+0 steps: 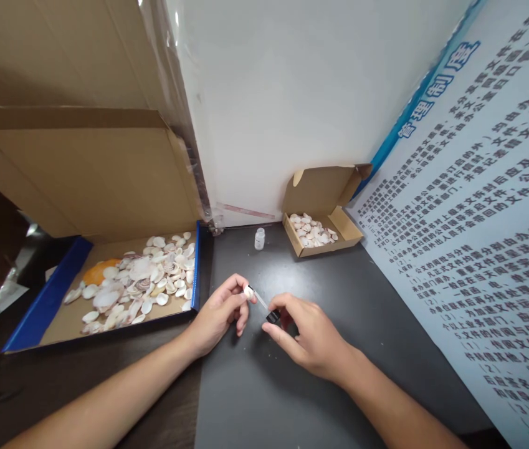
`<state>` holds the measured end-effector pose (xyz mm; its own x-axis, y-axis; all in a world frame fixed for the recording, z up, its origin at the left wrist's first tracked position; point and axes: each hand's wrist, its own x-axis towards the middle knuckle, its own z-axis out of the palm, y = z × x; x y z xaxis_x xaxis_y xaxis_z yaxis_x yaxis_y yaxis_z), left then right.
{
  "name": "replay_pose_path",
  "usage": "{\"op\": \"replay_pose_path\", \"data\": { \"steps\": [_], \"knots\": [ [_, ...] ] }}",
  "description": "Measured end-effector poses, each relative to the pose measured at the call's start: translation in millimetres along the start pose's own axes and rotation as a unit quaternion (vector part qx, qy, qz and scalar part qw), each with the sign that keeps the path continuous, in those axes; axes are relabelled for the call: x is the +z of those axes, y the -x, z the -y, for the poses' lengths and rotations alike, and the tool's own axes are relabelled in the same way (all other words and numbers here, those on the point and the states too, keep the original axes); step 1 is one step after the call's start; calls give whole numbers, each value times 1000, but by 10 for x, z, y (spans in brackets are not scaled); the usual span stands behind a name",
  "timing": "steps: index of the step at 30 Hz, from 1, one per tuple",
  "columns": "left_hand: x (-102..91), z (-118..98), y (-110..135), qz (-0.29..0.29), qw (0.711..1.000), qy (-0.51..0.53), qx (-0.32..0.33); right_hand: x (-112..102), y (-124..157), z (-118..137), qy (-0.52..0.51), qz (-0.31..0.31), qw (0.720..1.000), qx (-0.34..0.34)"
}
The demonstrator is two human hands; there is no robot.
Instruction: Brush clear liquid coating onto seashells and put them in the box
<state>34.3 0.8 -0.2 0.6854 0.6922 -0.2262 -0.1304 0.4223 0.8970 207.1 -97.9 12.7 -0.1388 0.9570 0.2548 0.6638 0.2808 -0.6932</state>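
Between the thumb and fingertips of my left hand (224, 308) is a small whitish seashell (248, 292). My right hand (308, 333) pinches the black cap of a brush applicator (260, 300). Its pale stem slants up and left, and its dark tip is at the shell, seemingly touching it. Beyond both hands, a small clear bottle (259, 239) with a white label stands upright on the dark grey tabletop (255, 399). The bottle has no cap on it.
To the left, a large open cardboard box (70, 312) with blue sides holds many seashells (140, 277). A smaller open cardboard box (327, 251) with more shells stands at the back right. A white wall (283, 112) rises behind, and a printed poster (479, 249) leans along the right.
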Motion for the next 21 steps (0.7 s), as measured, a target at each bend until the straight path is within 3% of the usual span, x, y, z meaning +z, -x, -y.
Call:
{"op": "replay_pose_path", "data": {
  "steps": [6, 11, 21],
  "knots": [
    [-8, -8, 1, -8, 1000, 7, 8, 14, -16, 1, 56, -13, 997, -61],
    [-22, 7, -6, -2, 1000, 12, 2, 18, -11, -8, 83, -52, 994, -45],
    [-12, -6, 1, 1, 1000, 19, -1, 18, -15, -10, 37, -98, 993, -54]
  ]
}}
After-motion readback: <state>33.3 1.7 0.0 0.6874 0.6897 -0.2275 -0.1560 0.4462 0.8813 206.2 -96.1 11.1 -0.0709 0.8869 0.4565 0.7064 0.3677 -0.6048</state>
